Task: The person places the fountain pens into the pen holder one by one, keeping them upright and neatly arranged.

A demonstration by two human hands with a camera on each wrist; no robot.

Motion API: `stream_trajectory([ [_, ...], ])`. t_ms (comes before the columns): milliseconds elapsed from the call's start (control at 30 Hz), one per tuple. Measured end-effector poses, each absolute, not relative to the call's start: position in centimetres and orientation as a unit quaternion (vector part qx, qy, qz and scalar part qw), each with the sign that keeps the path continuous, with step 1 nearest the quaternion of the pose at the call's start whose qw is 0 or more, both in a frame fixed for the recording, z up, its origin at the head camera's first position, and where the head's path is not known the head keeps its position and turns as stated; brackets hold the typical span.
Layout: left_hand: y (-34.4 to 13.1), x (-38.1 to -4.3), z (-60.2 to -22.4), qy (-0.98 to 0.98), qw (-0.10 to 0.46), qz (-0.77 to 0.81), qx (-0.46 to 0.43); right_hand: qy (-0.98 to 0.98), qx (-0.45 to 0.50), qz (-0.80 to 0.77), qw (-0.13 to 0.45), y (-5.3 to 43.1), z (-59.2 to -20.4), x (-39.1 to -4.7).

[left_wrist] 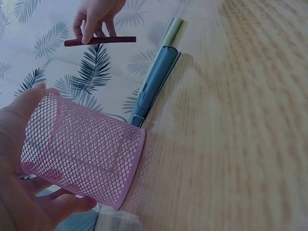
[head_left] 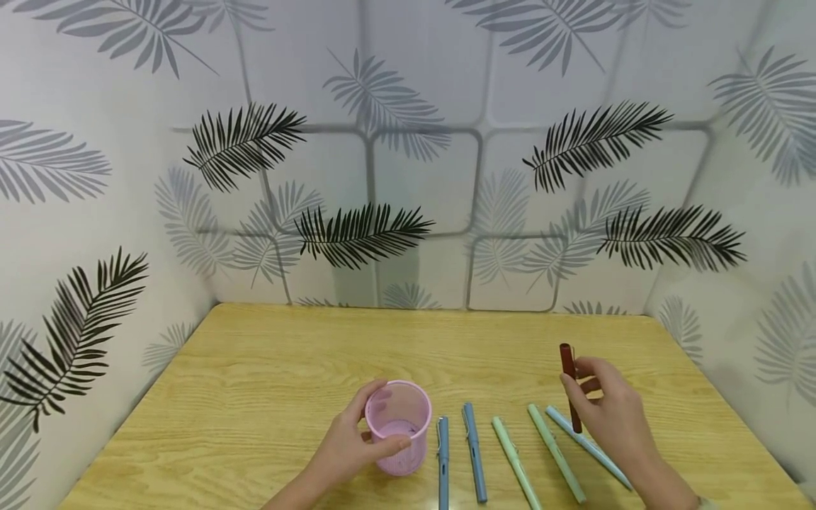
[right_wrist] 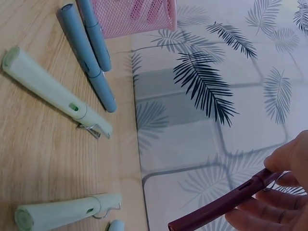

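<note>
The right hand [head_left: 612,411] is pinching a dark red pen [head_left: 569,386] upright in its fingers [head_left: 583,368], lifted over the counter [head_left: 268,382], while the left hand [head_left: 347,446] is curling its fingers around the pink mesh cup [head_left: 398,435] standing there, blue pens [head_left: 473,453] and green pens [head_left: 554,453] lying between them.

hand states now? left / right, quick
Left hand: grips the pink mesh cup standing on the table.
Right hand: pinches the dark red pen, lifted above the table.
</note>
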State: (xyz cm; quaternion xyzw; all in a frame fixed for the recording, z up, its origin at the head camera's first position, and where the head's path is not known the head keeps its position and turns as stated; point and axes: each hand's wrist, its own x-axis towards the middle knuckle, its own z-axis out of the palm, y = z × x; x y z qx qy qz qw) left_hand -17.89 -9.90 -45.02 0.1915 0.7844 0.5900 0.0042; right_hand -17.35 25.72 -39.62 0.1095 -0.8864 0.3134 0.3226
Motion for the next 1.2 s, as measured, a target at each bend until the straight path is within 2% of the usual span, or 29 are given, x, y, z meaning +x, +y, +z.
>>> stream_trajectory([
  [333,-9.9,-18.0,-45.2,0.784,0.001,0.589,0.196,-0.827,0.199,0.338,0.403,24.5,-39.3,-17.9],
  [533,-10.0,-18.0,-45.2,0.785,-0.001,0.588,0.195,-0.803,0.231,0.365,0.41,22.8,-38.6,-17.8],
  [767,-9.9,-17.8,-45.1,0.786,0.004,0.587,0.193,-0.796,0.242,0.395,0.39,21.5,-38.3,-17.7],
  [1067,-9.8,-17.8,-45.0,0.783,0.003,0.591,0.191,-0.756,0.254,0.52,0.306,19.2,-38.2,-17.6],
  [1200,-9.7,-17.9,-45.1,0.783,0.004,0.592,0.191,-0.737,0.256,0.557,0.285,18.2,-38.0,-17.6],
])
